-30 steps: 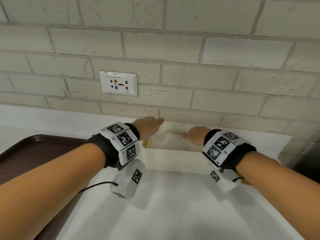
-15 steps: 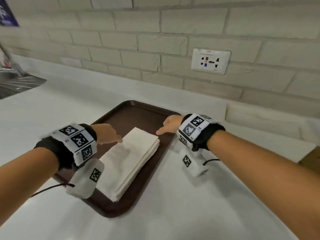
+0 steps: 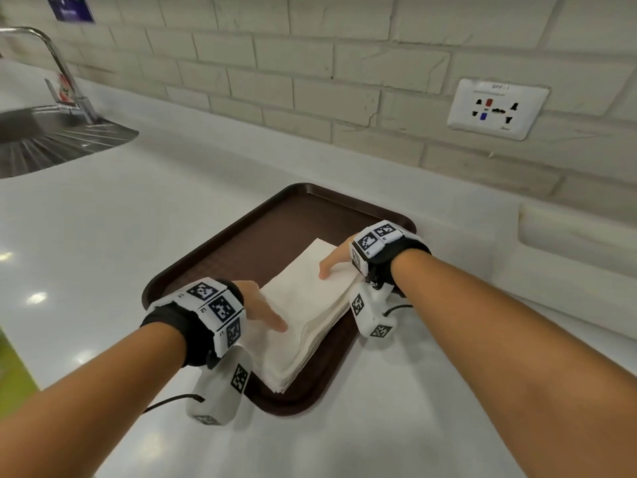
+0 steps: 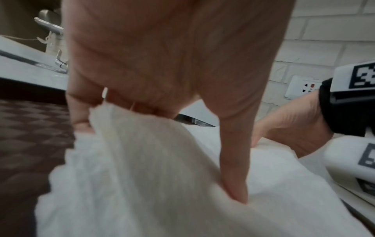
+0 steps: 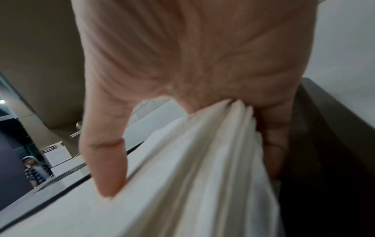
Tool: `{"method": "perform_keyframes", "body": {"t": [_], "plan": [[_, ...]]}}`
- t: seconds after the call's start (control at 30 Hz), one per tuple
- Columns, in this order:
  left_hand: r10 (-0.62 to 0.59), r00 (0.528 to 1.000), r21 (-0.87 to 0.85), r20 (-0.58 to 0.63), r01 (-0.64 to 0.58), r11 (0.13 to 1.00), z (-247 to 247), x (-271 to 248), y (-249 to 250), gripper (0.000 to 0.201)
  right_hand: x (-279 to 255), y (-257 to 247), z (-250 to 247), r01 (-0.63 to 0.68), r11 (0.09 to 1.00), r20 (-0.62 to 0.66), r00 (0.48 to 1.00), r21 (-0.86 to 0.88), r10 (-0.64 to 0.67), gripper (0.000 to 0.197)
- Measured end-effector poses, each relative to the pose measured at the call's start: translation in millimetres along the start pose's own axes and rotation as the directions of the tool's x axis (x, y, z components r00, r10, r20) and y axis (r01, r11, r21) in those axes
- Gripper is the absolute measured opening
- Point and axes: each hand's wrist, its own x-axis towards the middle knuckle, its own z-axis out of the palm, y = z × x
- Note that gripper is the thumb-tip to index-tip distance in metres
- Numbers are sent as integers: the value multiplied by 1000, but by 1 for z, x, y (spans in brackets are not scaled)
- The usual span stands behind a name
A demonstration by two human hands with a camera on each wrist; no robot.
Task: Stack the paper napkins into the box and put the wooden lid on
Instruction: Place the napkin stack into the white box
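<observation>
A stack of white paper napkins (image 3: 303,312) lies on a brown tray (image 3: 241,250). My left hand (image 3: 265,312) grips the stack's left edge, thumb on top and fingers curled under some of the layers (image 4: 81,121). My right hand (image 3: 331,263) grips the right edge the same way, with its thumb (image 5: 107,168) on top and its fingers (image 5: 271,144) tucked under several napkins (image 5: 202,160). The white box (image 3: 579,236) stands against the wall at the far right, partly out of frame. The wooden lid is not in view.
The tray sits on a white counter (image 3: 138,219) below a brick wall with a socket plate (image 3: 496,108). A steel sink (image 3: 51,139) with a faucet (image 3: 58,63) lies at the far left. A person (image 5: 32,170) stands far off in the right wrist view.
Both hands left the white box, swung left to the tray and came down on the napkin stack. They now grip its two side edges.
</observation>
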Motion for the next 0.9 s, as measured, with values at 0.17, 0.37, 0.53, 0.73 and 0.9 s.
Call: {"method": "perform_keyframes", "body": {"t": [0.17, 0.37, 0.53, 0.73, 0.9], "plan": [[30, 998, -24, 54, -29, 999, -2, 7, -5, 45, -2, 7, -2, -25, 999, 45, 999, 43, 23, 47], [186, 981, -230, 54, -169, 959, -13, -4, -8, 43, -11, 29, -1, 17, 939, 137, 988, 345, -69, 79], [291, 956, -172, -28, -291, 941, -21, -14, -2, 49, -35, 66, 0, 67, 772, 81, 985, 632, -152, 49], [283, 959, -241, 17, -270, 932, -24, -3, -10, 106, -43, 65, 8, 160, 803, -156, 984, 573, -84, 42], [194, 980, -227, 36, -181, 957, -11, -1, -17, 88, -47, 39, 12, 178, 894, -213, 972, 411, -96, 45]]}}
